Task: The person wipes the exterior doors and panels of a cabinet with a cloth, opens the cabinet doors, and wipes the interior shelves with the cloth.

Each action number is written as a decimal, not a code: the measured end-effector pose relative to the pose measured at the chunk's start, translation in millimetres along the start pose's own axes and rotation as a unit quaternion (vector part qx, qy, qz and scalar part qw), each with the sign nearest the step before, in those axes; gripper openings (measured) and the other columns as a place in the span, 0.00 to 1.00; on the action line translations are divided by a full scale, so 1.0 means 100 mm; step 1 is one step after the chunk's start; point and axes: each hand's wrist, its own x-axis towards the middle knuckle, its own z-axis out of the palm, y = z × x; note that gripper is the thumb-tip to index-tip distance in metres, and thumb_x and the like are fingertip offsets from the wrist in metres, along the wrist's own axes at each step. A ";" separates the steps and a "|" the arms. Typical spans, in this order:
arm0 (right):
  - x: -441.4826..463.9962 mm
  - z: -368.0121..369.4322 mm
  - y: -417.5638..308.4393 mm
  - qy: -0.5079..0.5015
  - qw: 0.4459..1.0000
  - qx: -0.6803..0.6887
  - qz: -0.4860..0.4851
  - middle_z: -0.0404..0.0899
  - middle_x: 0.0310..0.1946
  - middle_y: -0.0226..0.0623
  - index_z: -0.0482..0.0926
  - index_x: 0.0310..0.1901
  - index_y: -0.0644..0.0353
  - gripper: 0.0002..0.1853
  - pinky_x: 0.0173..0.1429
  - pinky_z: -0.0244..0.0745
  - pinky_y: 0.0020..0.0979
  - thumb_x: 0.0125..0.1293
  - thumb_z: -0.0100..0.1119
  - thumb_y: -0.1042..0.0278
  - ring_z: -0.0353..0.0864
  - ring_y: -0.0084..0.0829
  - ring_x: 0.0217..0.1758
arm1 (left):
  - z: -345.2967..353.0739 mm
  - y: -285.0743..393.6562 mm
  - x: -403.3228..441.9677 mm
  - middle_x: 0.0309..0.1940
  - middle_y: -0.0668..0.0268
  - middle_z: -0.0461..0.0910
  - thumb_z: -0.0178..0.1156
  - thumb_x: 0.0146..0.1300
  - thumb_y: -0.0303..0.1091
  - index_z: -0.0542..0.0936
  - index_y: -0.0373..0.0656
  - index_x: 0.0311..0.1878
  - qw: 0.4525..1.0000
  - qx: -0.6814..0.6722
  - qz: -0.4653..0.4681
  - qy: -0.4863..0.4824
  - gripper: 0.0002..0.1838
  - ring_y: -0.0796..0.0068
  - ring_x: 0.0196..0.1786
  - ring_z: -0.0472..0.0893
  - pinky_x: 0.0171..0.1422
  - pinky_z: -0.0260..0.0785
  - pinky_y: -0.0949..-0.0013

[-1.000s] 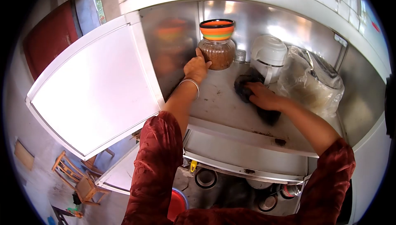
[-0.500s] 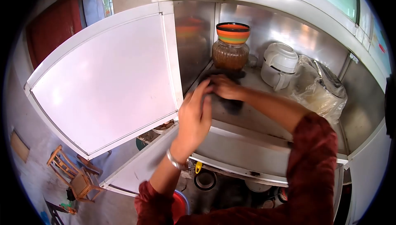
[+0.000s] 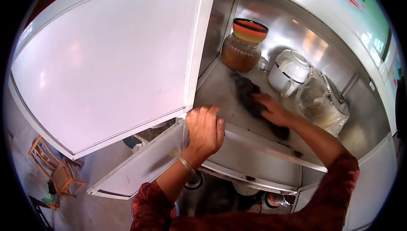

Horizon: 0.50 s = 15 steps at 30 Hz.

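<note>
Inside the cabinet, my right hand point(image 3: 273, 110) presses a dark cloth point(image 3: 248, 93) against the metal shelf point(image 3: 220, 89). Its fingers are closed on the cloth, which stretches out on both sides of the hand and is partly blurred. My left hand point(image 3: 205, 130), with a bracelet at the wrist, has its fingers bent over the shelf's front edge near the door hinge. Beyond the cloth stands a ribbed glass jar point(image 3: 241, 55) of brown contents, topped by an orange striped bowl point(image 3: 250, 31).
A white lidded pot point(image 3: 289, 73) and a clear plastic bag point(image 3: 320, 99) sit at the shelf's right. One cabinet door point(image 3: 106, 61) hangs open at left, with a lower door point(image 3: 135, 163) open beneath it. A wooden chair point(image 3: 59, 169) stands on the floor.
My hands have come apart. The right one has moved rightward over the shelf with the dark cloth, while the left has dropped to the front edge. The view has shifted.
</note>
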 end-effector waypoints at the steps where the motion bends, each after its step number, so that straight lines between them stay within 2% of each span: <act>1: 0.20 0.10 -0.02 0.023 1.000 -0.019 0.009 0.67 0.64 0.49 0.71 0.60 0.65 0.28 0.69 0.60 0.42 0.53 0.53 0.75 0.65 0.48 0.66 | -0.01 0.01 0.00 0.42 0.56 0.73 0.52 0.59 0.28 0.72 0.37 0.50 1.000 0.001 0.006 -0.003 0.15 0.54 0.43 0.68 0.50 0.57 0.55; 3: 0.70 0.35 -0.07 0.066 0.996 -0.025 -0.061 0.67 0.64 0.50 0.70 0.60 0.65 0.29 0.69 0.61 0.41 0.53 0.53 0.76 0.65 0.48 0.66 | 0.02 -0.01 -0.01 0.44 0.56 0.73 0.53 0.59 0.29 0.72 0.39 0.51 1.000 0.001 0.003 -0.007 0.16 0.54 0.44 0.68 0.51 0.57 0.55; 6: 0.77 0.40 -0.38 0.033 0.992 -0.012 -0.119 0.67 0.64 0.49 0.70 0.60 0.65 0.30 0.69 0.60 0.41 0.51 0.53 0.76 0.64 0.48 0.67 | 0.03 -0.04 -0.04 0.46 0.56 0.73 0.55 0.57 0.30 0.72 0.40 0.53 1.000 0.005 0.002 -0.009 0.19 0.55 0.46 0.69 0.51 0.56 0.55; 9: 0.18 0.09 -0.41 -0.046 0.993 0.020 -0.108 0.67 0.64 0.49 0.70 0.60 0.65 0.31 0.70 0.60 0.42 0.49 0.54 0.77 0.63 0.49 0.67 | 0.04 -0.07 -0.06 0.47 0.56 0.73 0.55 0.56 0.30 0.72 0.40 0.53 1.000 -0.011 0.009 0.004 0.19 0.55 0.46 0.69 0.51 0.56 0.55; 11: -0.21 -0.11 -0.12 -0.040 0.999 -0.014 -0.011 0.67 0.64 0.49 0.71 0.59 0.66 0.31 0.71 0.59 0.43 0.47 0.54 0.77 0.63 0.49 0.68 | 0.03 -0.05 -0.06 0.47 0.56 0.73 0.55 0.56 0.29 0.72 0.40 0.53 1.000 -0.019 0.003 -0.003 0.19 0.55 0.46 0.69 0.51 0.56 0.55; 14: -0.21 -0.07 0.29 0.011 0.996 -0.078 0.045 0.66 0.65 0.50 0.70 0.60 0.66 0.32 0.71 0.58 0.43 0.47 0.54 0.77 0.63 0.49 0.68 | 0.05 -0.04 -0.04 0.46 0.57 0.73 0.56 0.56 0.29 0.72 0.40 0.52 1.000 -0.013 0.008 0.015 0.19 0.56 0.46 0.69 0.50 0.56 0.55; 15: -0.03 -0.03 0.26 0.018 0.996 -0.086 0.030 0.66 0.65 0.50 0.69 0.61 0.67 0.31 0.72 0.58 0.42 0.49 0.54 0.76 0.62 0.48 0.68 | 0.06 -0.03 -0.04 0.46 0.57 0.73 0.56 0.55 0.29 0.72 0.40 0.52 1.000 -0.009 0.014 0.022 0.19 0.56 0.46 0.70 0.50 0.56 0.55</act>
